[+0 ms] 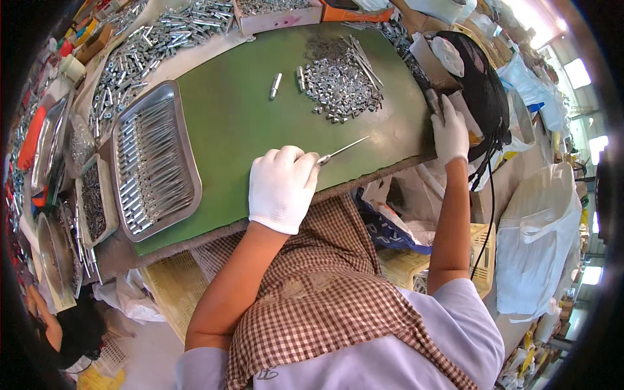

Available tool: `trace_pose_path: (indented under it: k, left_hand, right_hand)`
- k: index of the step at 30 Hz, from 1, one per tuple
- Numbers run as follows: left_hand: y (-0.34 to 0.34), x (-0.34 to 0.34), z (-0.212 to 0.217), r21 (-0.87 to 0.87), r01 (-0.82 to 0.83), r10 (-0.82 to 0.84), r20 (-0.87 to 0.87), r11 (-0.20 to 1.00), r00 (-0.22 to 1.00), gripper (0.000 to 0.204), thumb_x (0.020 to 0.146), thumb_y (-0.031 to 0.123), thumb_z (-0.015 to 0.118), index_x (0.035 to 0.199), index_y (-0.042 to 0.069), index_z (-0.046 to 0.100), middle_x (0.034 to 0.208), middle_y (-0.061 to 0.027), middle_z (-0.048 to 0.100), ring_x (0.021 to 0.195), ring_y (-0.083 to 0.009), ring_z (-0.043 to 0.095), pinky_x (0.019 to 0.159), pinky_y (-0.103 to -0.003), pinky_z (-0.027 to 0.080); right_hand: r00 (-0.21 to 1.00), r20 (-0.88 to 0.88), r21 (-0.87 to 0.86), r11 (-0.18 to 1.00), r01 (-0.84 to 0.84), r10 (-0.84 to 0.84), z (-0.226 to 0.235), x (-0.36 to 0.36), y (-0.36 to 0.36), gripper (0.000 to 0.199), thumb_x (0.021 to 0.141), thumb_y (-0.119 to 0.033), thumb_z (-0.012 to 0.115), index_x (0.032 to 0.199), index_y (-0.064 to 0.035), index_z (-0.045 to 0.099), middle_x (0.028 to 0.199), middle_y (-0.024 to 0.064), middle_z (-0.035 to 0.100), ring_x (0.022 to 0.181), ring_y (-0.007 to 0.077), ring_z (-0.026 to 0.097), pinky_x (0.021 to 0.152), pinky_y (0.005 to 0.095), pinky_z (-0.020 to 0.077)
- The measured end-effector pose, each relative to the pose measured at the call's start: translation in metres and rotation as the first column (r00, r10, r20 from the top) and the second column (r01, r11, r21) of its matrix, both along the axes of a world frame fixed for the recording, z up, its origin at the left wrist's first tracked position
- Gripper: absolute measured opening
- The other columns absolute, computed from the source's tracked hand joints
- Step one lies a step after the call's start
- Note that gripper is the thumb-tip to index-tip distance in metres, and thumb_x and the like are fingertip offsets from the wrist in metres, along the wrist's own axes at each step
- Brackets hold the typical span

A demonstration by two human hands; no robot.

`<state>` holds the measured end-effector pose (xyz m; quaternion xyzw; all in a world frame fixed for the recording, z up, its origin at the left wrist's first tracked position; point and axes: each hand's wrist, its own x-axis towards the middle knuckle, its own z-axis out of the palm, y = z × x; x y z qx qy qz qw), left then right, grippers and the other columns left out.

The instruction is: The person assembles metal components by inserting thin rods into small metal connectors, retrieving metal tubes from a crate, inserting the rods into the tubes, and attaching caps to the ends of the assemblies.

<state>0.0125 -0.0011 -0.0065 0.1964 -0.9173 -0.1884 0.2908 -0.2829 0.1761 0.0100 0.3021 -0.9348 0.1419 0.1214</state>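
Note:
My left hand (283,185), in a white glove, is closed round a thin pointed metal rod (346,145) over the near edge of the green table mat (240,123). The rod's tip points right and away from me. At the table's right edge, my gloved right hand (450,133) has its fingers round a greyish, handle-like piece (433,103), whose kind I cannot make out. Farther back lies a heap of small shiny metal fittings (341,88), with loose thin rods (365,62) beside it. Two metal sleeves, one standing apart (275,86) and one by the heap (301,78), lie to its left.
On the left, a steel tray (195,188) holds rows of assembled metal pieces with thin rods. Piles of metal cylinders (140,62) spread behind it. A pink-white box (279,21) of small parts stands at the back. A black mesh bag (484,91) hangs beside my right hand.

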Motion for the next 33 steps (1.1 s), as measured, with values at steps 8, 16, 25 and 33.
trace_pose_path:
  k: [8, 16, 25, 33]
  left_hand:
    - [-0.003, 0.003, 0.001, 0.004, 0.002, -0.002, 0.033, 1.000, 0.999, 0.011, 0.075, 0.014, 0.070, 0.086, 0.012, 0.070, 0.079, -0.0051, 0.060, 0.073, -0.0270, 0.059, 0.067, -0.040, 0.046]
    - [-0.002, -0.002, -0.001, -0.031, -0.021, 0.021, 0.002, 0.999, 1.000, 0.012, 0.073, 0.011, 0.070, 0.085, 0.011, 0.070, 0.080, -0.0053, 0.061, 0.073, -0.0273, 0.059, 0.066, -0.040, 0.047]
    - [-0.002, -0.015, 0.006, -0.060, 0.018, -0.015, 0.041, 0.998, 0.999, 0.011, 0.072, 0.019, 0.071, 0.081, 0.013, 0.069, 0.080, -0.0027, 0.060, 0.076, -0.0265, 0.058, 0.069, -0.041, 0.047]
    - [0.000, -0.024, 0.012, 0.008, -0.016, 0.014, 0.205, 1.000, 0.979, 0.012, 0.075, 0.020, 0.069, 0.084, 0.012, 0.067, 0.083, -0.0061, 0.063, 0.081, -0.0274, 0.061, 0.071, -0.042, 0.047]
  right_hand:
    - [0.838, 0.199, 0.115, 0.837, -0.535, 0.508, 0.013, 0.165, -0.019, 0.066, 0.075, -0.026, 0.075, 0.136, -0.0236, 0.050, 0.093, 0.0168, 0.066, 0.067, 0.0317, 0.064, 0.060, 0.0404, 0.0521]
    - [0.839, 0.238, -0.112, 0.872, -0.477, 0.490, 0.010, 0.166, -0.020, 0.061, 0.078, -0.028, 0.073, 0.134, -0.0149, 0.053, 0.084, 0.0140, 0.068, 0.073, 0.0281, 0.068, 0.067, 0.0359, 0.0533]
    - [0.985, -0.081, -0.066, 0.987, 0.145, -0.150, 0.010, 0.029, 0.012, 0.045, 0.083, -0.031, 0.068, 0.122, -0.0108, 0.059, 0.095, 0.0151, 0.068, 0.080, 0.0330, 0.066, 0.074, 0.0428, 0.0512]
    - [0.933, -0.019, -0.224, 0.908, -0.353, 0.358, 0.014, 0.015, -0.072, 0.020, 0.087, -0.024, 0.059, 0.096, -0.0094, 0.070, 0.097, 0.0151, 0.067, 0.092, 0.0344, 0.063, 0.083, 0.0397, 0.0492]
